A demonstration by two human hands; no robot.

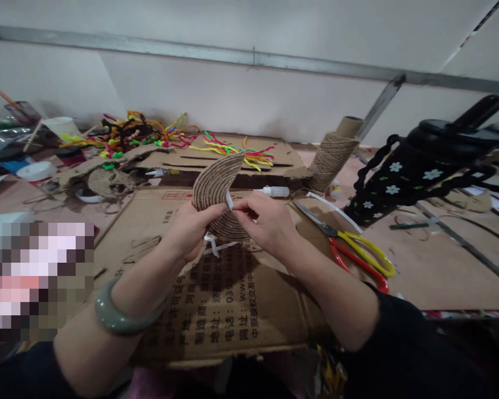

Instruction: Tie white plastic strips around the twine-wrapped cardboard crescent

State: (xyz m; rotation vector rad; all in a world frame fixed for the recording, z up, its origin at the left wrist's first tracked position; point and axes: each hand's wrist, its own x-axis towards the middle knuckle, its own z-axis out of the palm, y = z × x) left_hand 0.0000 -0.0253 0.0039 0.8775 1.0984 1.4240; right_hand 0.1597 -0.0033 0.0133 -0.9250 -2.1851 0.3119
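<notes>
My left hand [192, 228] grips a crescent-shaped piece of coiled jute twine [210, 180] above a flattened cardboard box. The thumb presses on its front face, and the other fingers are mostly hidden behind it. Between my left thumb and my right fingers is a narrow white strip [229, 200] lying against the twine. My right hand [266, 219] pinches at the strip's lower end, thumb and forefinger closed. Below the crescent, loose white strips [214, 246] rest on the printed cardboard [216, 310].
Scissors [336, 235] with red and yellow handles lie at the right, near a small white tube [276, 192]. Behind stand a twine roll [332, 158] and a black flowered bottle [399, 166]. Colourful pipe cleaners [128, 133] and paint jars [37, 173] are at the back left.
</notes>
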